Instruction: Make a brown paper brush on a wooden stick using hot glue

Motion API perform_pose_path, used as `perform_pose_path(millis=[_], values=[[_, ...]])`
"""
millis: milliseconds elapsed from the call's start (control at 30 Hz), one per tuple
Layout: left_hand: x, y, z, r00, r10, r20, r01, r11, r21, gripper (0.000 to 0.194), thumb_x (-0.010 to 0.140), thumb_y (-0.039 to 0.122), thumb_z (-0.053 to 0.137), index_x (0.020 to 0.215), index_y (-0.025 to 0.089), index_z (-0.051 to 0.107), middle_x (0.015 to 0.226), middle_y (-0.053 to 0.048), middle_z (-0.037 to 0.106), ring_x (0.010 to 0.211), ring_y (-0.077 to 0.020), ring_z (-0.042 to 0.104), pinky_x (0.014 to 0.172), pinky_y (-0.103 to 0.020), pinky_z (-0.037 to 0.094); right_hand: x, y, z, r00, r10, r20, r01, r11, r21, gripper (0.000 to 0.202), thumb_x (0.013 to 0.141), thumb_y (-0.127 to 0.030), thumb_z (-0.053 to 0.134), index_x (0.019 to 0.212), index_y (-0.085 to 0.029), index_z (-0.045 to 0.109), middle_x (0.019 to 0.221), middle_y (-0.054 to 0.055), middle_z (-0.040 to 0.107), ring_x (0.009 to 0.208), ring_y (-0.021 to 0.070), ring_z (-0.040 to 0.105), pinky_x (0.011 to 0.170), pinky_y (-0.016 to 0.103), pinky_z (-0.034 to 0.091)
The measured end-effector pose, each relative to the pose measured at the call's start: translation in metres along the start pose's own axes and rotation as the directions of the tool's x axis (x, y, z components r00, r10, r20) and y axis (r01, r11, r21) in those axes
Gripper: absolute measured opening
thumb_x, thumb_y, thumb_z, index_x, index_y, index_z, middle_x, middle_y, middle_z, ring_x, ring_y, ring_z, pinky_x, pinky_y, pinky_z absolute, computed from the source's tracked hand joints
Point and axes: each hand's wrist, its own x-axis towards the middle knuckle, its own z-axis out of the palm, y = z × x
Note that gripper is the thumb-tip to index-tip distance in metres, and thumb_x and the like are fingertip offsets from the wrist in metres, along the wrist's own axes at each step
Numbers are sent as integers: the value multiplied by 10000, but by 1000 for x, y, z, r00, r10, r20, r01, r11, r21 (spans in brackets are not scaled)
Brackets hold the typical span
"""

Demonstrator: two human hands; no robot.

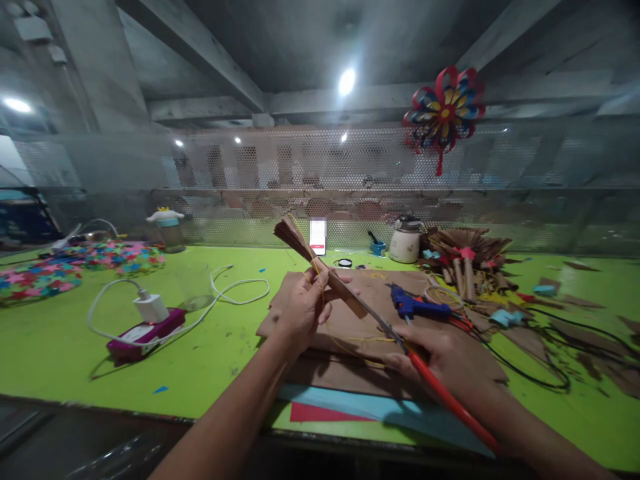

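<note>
My left hand [311,300] is closed around a narrow bundle of folded brown paper [295,241], whose pleated far end fans out a little. Yellow string [316,268] runs along the bundle and trails down over the brown sheets. Scissors with red handles [430,379] are gripped in my right hand [434,357]. Their blades reach up to the lower end of the folded paper; whether they touch it I cannot tell. Beneath both hands lies a stack of brown paper sheets [295,330], with light blue paper [345,395] and red paper [325,412] at its front edge.
A blue glue gun [417,305] with a black cable lies on the right of the sheets. Behind it are brown paper fans [465,247] and scraps. At left sit a purple power strip [145,335], a charger [151,308] and a clear cup [195,287]. A phone [317,235] stands behind.
</note>
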Motion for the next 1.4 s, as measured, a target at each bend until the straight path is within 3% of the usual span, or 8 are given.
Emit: perform_pose_path(millis=[133, 300, 567, 767, 900, 1033, 1400], values=[[0, 0, 0, 1000, 4, -9, -3, 1000, 21, 231, 823, 361, 533, 913, 167, 446, 959, -136, 660, 789, -234, 672, 290, -120, 216, 0, -1, -1, 999, 14, 29, -15, 999, 31, 281, 802, -400, 515, 936, -226, 691, 729, 10, 712, 596, 165, 637, 507, 220, 454], [0, 0, 1, 1000, -3, -3, 4, 1000, 13, 237, 822, 362, 536, 921, 170, 439, 966, -134, 659, 777, -225, 673, 289, -122, 219, 0, 7, 2, 1000, 5, 17, -5, 1000, -25, 317, 775, -431, 541, 957, -215, 684, 824, 42, 717, 675, 194, 657, 532, 237, 474], [-1, 0, -1, 1000, 1, -2, -1, 1000, 11, 275, 806, 390, 552, 930, 165, 454, 946, -126, 660, 759, -217, 673, 296, -120, 223, 3, -5, 0, 997, 50, 53, -50, 999, -1, 282, 797, -396, 529, 924, -195, 681, 881, 48, 712, 719, 192, 659, 529, 231, 467], [-1, -1, 1, 1000, 11, -4, -11, 1000, 21, 238, 825, 370, 530, 925, 169, 450, 943, -122, 659, 763, -213, 672, 300, -118, 218, 2, 0, 2, 998, 50, 36, -49, 998, -37, 341, 800, -427, 518, 978, -179, 669, 922, 64, 705, 730, 195, 658, 555, 239, 474], [0, -1, 2, 1000, -3, -15, 3, 999, 34, 242, 823, 375, 530, 921, 169, 448, 940, -121, 659, 745, -205, 674, 299, -120, 210, 5, -4, -1, 997, 52, 60, -50, 998, -26, 332, 813, -424, 498, 988, -197, 665, 876, 44, 711, 704, 181, 656, 560, 230, 472], [-1, -2, 2, 1000, 0, -19, 1, 999, 32, 252, 820, 380, 534, 926, 169, 445, 942, -119, 658, 745, -207, 674, 298, -121, 211, 6, -11, -3, 989, 115, 94, -111, 993, -40, 281, 800, -434, 518, 877, -213, 672, 776, 27, 707, 661, 195, 648, 524, 250, 442], [-1, -1, 3, 1000, 10, 15, -10, 1000, 14, 236, 822, 363, 534, 935, 176, 445, 916, -108, 658, 746, -214, 674, 296, -119, 216, 2, -4, 4, 998, 62, 21, -62, 998, 7, 280, 785, -430, 544, 864, -183, 650, 811, 54, 688, 721, 208, 630, 575, 274, 445]])
